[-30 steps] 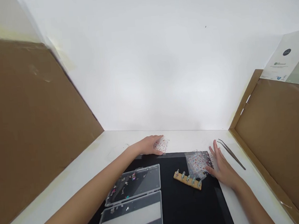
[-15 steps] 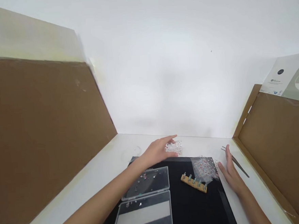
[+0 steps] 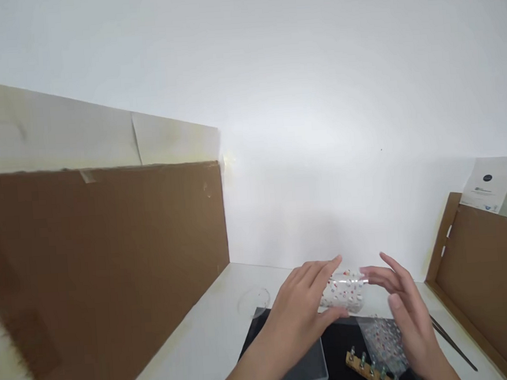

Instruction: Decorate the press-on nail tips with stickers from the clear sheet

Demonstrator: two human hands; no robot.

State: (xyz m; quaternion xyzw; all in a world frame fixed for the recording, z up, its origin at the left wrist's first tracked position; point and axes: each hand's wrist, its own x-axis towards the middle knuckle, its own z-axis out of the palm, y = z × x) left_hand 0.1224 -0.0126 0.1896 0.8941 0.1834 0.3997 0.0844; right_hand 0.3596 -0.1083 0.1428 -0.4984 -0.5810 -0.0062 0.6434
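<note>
A clear sheet dotted with small red and dark spots (image 3: 343,292) is curled up above the back edge of the black mat (image 3: 337,343). My left hand (image 3: 302,302) grips its left side between thumb and fingers. At its right end is my right hand (image 3: 403,307), fingers spread, fingertips close to the sheet; whether they touch it is unclear. Under my right hand, a second speckled clear sheet (image 3: 382,340) lies on the mat. The wooden strip with several small upright pieces (image 3: 370,370) sits in front of that sheet.
An open clear plastic case (image 3: 303,367) is partly behind my left forearm. Dark tweezers (image 3: 453,344) lie at the right. A faint clear ring-shaped item (image 3: 253,302) rests at the left. Brown boards (image 3: 111,269) stand on both sides, before a white wall.
The view has tilted up and turned left. My left hand has closed on the spotted sheet and raised it. My right hand has come from the tweezers' side to the sheet's right end.
</note>
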